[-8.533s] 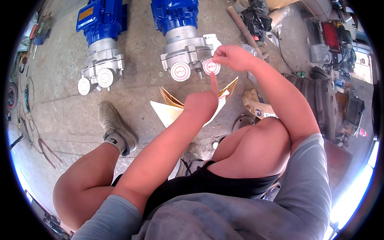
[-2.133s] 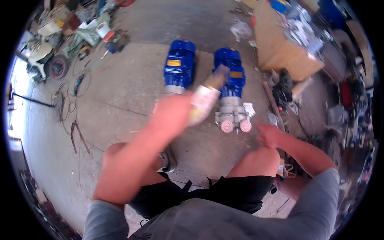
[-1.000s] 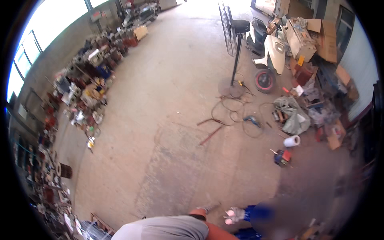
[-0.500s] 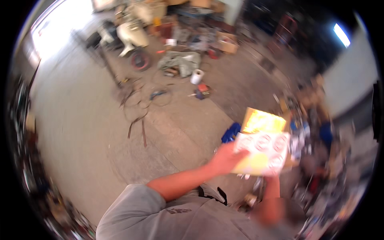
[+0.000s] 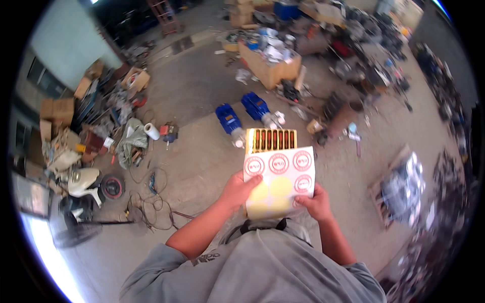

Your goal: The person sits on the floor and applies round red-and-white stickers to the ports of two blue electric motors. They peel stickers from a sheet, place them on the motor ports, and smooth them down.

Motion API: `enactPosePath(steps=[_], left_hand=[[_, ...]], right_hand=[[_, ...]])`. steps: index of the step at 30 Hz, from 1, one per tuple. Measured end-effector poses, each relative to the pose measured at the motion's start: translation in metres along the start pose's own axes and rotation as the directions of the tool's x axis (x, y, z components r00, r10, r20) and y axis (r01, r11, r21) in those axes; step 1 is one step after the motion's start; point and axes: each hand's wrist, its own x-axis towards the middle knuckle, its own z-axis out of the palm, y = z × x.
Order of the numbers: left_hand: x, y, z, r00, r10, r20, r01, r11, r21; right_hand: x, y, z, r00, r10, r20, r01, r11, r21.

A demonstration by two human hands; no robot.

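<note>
A white sheet of round stickers [image 5: 278,183] is held up in front of my body. Several stickers with red ring prints are on it, and yellow bare circles show at its lower left. My left hand [image 5: 240,190] pinches its left edge, thumb on top. Closed on the lower right edge is my right hand [image 5: 315,202]. Behind the top of this sheet sticks out a gold sheet [image 5: 272,140] with a row of dark, narrow labels; its lower part is hidden. Past the sheets, two blue electric motors [image 5: 229,119] lie on the floor.
A cardboard box [image 5: 273,69] full of scraps stands beyond the motors, with a rusty metal cylinder [image 5: 344,119] to its right. Bagged goods [image 5: 403,188] rest on a pallet at right. On the left are a paper roll [image 5: 151,131], tangled cables [image 5: 151,204] and a standing fan [image 5: 78,233].
My view has swung to the right, bringing the motors and box into sight. The sticker sheet is now in front of my middle, and my right hand shows clearly on its edge.
</note>
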Motion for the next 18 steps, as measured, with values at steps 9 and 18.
enactPosePath(steps=[9, 18], left_hand=[[-0.115, -0.07, 0.009, 0.975, -0.098, 0.201, 0.116, 0.99, -0.081], [-0.192, -0.108, 0.073, 0.857, -0.145, 0.494, 0.172, 0.985, -0.01]], right_hand=[[-0.202, 0.057, 0.034, 0.984, 0.042, -0.172, -0.022, 0.993, 0.114], [-0.43, 0.046, -0.002, 0.739, 0.042, -0.673, 0.046, 0.993, 0.113]])
